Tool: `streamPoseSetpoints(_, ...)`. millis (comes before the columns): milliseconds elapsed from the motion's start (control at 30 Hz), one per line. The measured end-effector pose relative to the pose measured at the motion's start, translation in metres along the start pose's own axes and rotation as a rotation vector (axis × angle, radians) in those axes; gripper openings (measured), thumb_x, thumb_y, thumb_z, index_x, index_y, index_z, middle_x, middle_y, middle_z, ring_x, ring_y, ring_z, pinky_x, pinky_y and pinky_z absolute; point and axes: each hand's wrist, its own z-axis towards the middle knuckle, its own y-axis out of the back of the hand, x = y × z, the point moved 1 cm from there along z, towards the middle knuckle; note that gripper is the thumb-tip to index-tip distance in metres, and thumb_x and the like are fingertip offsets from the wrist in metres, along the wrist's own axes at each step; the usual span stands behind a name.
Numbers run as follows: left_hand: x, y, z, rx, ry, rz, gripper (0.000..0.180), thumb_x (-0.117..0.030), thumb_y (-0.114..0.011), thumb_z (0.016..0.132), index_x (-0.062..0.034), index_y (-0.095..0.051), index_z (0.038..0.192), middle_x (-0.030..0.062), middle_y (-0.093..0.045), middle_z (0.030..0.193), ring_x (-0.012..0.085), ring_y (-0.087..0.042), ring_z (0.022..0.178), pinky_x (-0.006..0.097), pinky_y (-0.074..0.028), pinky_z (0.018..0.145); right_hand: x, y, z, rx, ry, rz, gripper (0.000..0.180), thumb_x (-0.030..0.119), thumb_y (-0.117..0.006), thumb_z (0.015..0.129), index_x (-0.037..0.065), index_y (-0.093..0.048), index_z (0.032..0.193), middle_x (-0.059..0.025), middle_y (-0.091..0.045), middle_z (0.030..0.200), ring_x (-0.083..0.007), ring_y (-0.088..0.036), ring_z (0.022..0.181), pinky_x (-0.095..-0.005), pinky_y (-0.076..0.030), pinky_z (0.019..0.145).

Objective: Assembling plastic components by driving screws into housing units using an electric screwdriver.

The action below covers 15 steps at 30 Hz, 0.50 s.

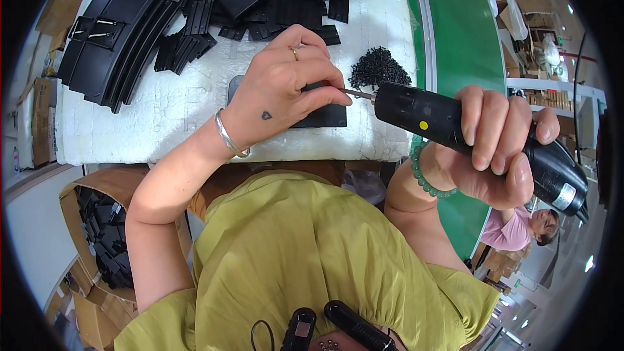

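Observation:
My right hand (497, 140) is wrapped around a black electric screwdriver (413, 114), tilted with its bit toward the left. The thin metal bit (359, 93) reaches the fingertips of my left hand (286, 81). Those fingers are pinched together around a small black plastic piece (315, 86), mostly covered by the hand. Whether a screw sits at the bit's tip is hidden. Beneath my left hand lies a flat black plate (331, 118) on the white padded work surface (195, 123). Just behind the bit is a heap of small black screws (379, 68).
Stacked black panels (110, 45) fan out at the left, and more black plastic parts (279, 10) cover the back. A green surface (461, 32) runs along the right. A cardboard box (71, 221) of black pieces stands lower left. A person in pink (510, 231) is at the far right.

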Motion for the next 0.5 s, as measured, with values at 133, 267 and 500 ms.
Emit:
streamPoseSetpoints(133, -0.002, 0.004, -0.004, -0.026, -0.004, -0.009, 0.019, -0.016, -0.076, 0.06, -0.0062, -0.064, 0.069, 0.0035, -0.058, 0.063, 0.0219, -0.055, 0.076, 0.03, -0.046, 0.064, 0.0, -0.002, -0.001, 0.02, 0.0, -0.016, 0.029, 0.008, -0.054, 0.07, 0.008, -0.049, 0.099, 0.0065, -0.048, 0.058, -0.0044, -0.047, 0.05, -0.0198, -0.036, 0.055)
streamPoseSetpoints(267, -0.003, 0.007, -0.007, 0.019, -0.029, -0.012, 0.019, -0.014, -0.077, 0.06, -0.0053, -0.064, 0.071, 0.0027, -0.059, 0.065, 0.0211, -0.055, 0.078, 0.029, -0.045, 0.063, -0.001, -0.005, -0.001, 0.048, -0.015, 0.001, 0.028, 0.009, -0.055, 0.07, 0.01, -0.049, 0.097, 0.0072, -0.049, 0.057, -0.0042, -0.048, 0.05, -0.019, -0.038, 0.055)
streamPoseSetpoints(500, -0.005, 0.016, -0.018, 0.172, -0.029, -0.058, 0.021, -0.014, -0.076, 0.062, -0.0054, -0.065, 0.077, 0.0035, -0.061, 0.069, 0.0223, -0.056, 0.088, 0.03, -0.046, 0.069, -0.005, -0.017, -0.004, 0.198, -0.044, -0.023, 0.029, 0.008, -0.058, 0.068, 0.013, -0.046, 0.093, 0.0091, -0.05, 0.055, -0.0027, -0.048, 0.046, -0.0157, -0.038, 0.049)
